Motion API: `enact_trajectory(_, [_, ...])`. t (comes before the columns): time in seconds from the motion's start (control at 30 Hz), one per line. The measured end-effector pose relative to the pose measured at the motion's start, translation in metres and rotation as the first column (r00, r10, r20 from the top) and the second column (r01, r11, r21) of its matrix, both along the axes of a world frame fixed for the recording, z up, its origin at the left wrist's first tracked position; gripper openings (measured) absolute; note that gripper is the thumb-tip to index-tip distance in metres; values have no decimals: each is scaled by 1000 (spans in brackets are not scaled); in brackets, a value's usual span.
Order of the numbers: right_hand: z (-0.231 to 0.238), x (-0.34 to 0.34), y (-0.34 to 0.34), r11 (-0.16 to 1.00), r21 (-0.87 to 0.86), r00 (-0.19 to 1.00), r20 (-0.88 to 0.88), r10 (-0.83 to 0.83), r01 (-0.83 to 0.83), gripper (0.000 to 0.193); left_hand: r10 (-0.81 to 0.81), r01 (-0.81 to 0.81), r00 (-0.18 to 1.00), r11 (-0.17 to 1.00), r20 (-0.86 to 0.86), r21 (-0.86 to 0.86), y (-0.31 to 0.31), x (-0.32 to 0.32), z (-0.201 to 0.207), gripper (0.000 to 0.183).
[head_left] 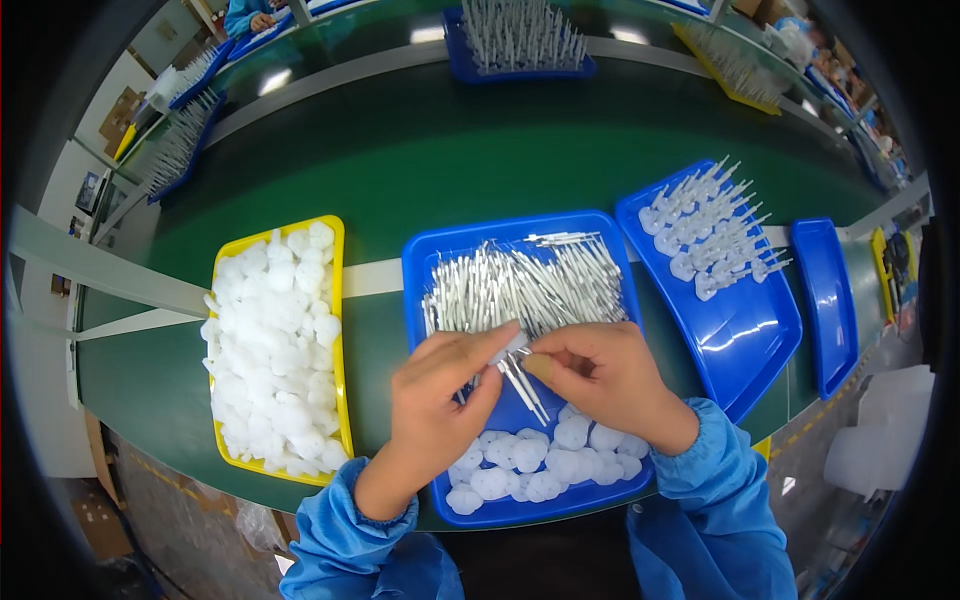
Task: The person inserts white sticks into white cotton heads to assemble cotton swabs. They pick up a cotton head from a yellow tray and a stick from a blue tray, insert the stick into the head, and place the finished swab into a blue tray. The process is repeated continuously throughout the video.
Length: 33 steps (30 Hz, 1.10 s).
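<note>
My left hand [435, 395] is closed, its thumb and forefinger around a few thin white rods [524, 388] that point down toward me. At the rods' upper end a small translucent white piece [512, 349] shows between both hands. My right hand [612, 378] pinches close beside it, with a yellowish cover on the thumb; what sits between its fingertips is hidden. Both hands are above a blue tray [412, 290]. Many thin white rods with grey ends [520, 285] lie in its far part, and scalloped round white plastic pieces [545, 465] in its near part.
On the left stands a yellow tray [340, 350] heaped with white plastic pieces [275, 345]. To the right, a blue tray [740, 350] holds upright rods on round bases [705, 235], beside a narrow blue tray [825, 310]. More filled trays [520, 40] stand on a raised shelf.
</note>
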State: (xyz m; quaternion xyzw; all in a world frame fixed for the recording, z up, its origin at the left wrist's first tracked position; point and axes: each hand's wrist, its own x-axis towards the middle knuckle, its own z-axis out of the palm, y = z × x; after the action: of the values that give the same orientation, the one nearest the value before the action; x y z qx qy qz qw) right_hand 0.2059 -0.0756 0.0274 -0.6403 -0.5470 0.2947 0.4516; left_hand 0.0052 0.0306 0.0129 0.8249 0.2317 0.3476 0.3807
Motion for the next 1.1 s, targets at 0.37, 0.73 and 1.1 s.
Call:
enact_trajectory(0.37, [-7,-2,0,948,313,829,543,-135,-51,13,61,-56,998,985,-29,162,-10,1,4,51])
enact_trajectory(0.73, [-10,2,5,917,377,802,583,-126,-130,16,38,-39,997,999,-70,-13,-13,-3,1,54])
enact_trajectory(1.1, [-2,7,1,900,427,820,544,-181,-84,30,13,45,992,894,127,-446,-4,-5,-1,48])
